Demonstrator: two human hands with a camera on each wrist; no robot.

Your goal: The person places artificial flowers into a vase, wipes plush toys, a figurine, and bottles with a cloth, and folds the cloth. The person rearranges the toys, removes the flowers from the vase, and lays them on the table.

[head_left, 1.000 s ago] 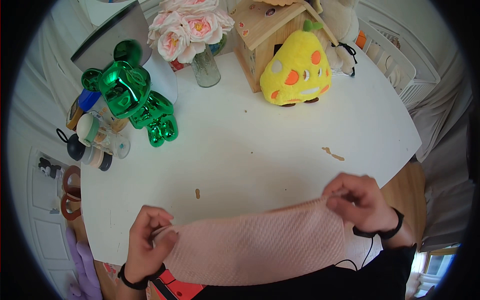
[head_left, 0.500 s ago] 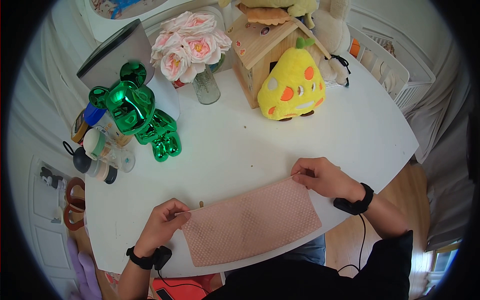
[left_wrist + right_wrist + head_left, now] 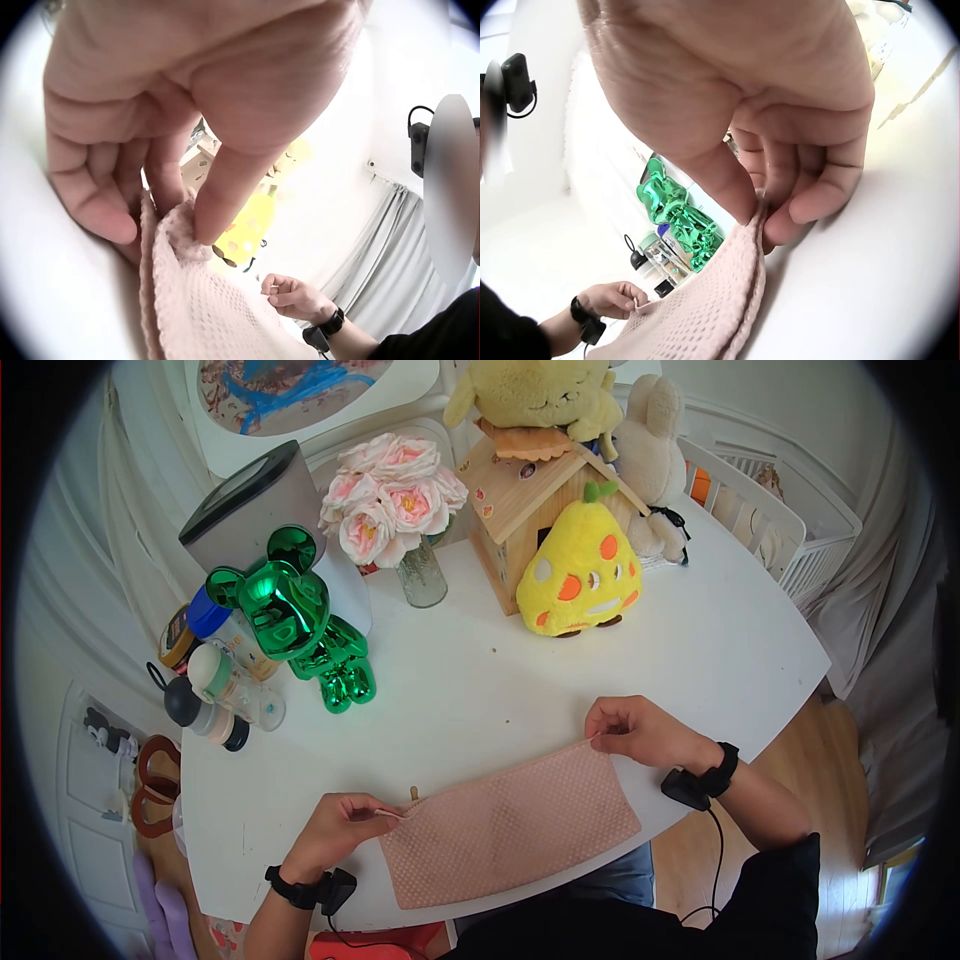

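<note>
A pink towel with a dimpled weave, folded double, is spread along the table's front edge. Its far edge runs between my two hands. My left hand pinches the far left corner, where the fabric bunches between thumb and fingertips; in the left wrist view two layers of the towel show beneath the fingers. At the far right corner, my right hand pinches the edge between thumb and forefinger. The right wrist view shows the towel's layered border hanging from that pinch, close over the white tabletop.
A shiny green bear figure and several bottles stand at the left of the white table. Farther back are a flower vase, a wooden house and a yellow plush toy. Cables trail from both wrists.
The towel, earlier held raised near the body, has come down onto the table's front part. Since half a second ago, the left hand has shifted inward, bunching its corner. The head view has tilted up.
</note>
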